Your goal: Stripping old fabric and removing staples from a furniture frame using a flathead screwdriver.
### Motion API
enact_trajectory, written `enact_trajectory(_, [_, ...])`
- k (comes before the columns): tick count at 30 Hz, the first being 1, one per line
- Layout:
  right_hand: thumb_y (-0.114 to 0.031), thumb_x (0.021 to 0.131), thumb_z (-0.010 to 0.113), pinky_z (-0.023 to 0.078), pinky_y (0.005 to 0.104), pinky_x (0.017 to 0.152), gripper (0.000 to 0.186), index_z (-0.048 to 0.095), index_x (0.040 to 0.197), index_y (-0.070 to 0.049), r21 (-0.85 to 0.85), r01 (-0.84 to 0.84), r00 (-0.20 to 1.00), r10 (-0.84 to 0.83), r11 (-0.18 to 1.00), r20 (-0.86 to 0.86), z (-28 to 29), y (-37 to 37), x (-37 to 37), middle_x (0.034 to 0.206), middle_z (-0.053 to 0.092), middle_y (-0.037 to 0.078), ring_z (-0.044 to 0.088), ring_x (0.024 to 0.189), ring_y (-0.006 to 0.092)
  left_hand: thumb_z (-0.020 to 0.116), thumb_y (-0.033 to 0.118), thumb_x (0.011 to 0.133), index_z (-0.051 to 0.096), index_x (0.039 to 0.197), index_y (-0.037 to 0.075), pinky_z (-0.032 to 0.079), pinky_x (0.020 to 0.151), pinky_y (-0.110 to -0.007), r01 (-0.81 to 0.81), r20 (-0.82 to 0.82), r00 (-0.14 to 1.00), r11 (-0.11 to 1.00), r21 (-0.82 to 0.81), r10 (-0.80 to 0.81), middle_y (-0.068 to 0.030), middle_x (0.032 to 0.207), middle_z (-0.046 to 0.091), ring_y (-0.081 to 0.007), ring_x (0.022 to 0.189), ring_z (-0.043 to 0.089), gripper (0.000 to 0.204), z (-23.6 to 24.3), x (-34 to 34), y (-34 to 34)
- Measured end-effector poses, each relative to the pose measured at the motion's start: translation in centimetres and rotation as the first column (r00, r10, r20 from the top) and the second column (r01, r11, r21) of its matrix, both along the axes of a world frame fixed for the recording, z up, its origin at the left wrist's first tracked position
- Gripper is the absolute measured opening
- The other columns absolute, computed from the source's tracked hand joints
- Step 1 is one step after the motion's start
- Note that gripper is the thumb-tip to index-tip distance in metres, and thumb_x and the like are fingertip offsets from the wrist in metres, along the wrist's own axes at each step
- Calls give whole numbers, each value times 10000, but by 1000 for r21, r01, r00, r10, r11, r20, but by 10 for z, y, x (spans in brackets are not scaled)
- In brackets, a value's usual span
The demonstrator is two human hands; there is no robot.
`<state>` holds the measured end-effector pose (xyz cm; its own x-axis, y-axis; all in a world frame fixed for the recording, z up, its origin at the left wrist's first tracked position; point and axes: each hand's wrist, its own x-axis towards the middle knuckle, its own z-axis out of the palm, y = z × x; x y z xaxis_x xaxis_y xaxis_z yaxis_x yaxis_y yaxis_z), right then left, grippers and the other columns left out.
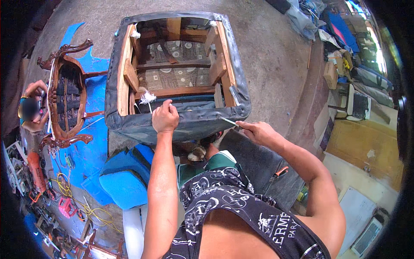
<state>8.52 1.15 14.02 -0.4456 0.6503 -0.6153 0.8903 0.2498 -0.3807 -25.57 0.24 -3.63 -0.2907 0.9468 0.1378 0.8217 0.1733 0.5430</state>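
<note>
Shank of a slim pale hand tool (229, 121) runs left and slightly forward from the right grip (261, 133), which pinches its near end, the tip at the front edge of the black cover (194, 128). That edge of the upholstered furniture frame (202, 115) lies crosswise ahead, the right grip nearer its right corner. Left grip (165, 116) curls over it, left of the tool; whether it pinches cover I cannot tell. Beyond are a white tuft (147, 97) and a crosswise slat (189, 64); farther left, a carved wooden chair (67, 97).
</note>
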Motion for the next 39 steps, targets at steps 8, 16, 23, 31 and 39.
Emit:
enact_trajectory(8, [-281,988,546,547,537,741,398,573,1385,-264,36,-6,998,9,999,-67,-11,-3,7,913,704,227,682,790,436,620,173,851,678,983,144,506,745,-436,7,-13,1000,1000,12,-7,-86,750,696,-290,729,662,146,0,1,0])
enact_trajectory(16, [-279,993,545,546,537,748,387,577,1378,-249,12,-21,999,21,1000,-35,-11,-2,3,914,705,231,685,809,431,627,161,839,674,970,147,502,724,-437,3,-25,1000,998,55,-1,-76,715,673,-287,704,649,140,-5,1,0])
enact_trajectory(23, [-270,991,544,544,535,732,402,558,1389,-217,39,-66,996,68,997,-64,-12,2,5,913,708,223,689,809,424,624,162,839,673,971,146,501,710,-445,11,-15,1000,998,68,-10,-80,712,669,-293,697,645,141,-3,1,0])
enact_trajectory(31, [-265,978,570,546,528,758,427,551,1402,-220,-84,-160,982,168,983,88,-7,20,-4,955,705,234,692,860,420,620,177,845,676,973,141,506,737,-440,15,-7,1000,999,40,-14,-87,739,679,-295,723,655,145,-2,2,3])
enact_trajectory(39, [-276,987,609,549,491,872,488,483,1457,-317,-126,319,943,-328,939,-56,-29,-38,-15,1107,682,271,658,1048,457,629,177,845,683,974,144,512,731,-446,24,-21,1000,1000,19,-24,-89,748,689,-299,731,660,144,1,2,-1])
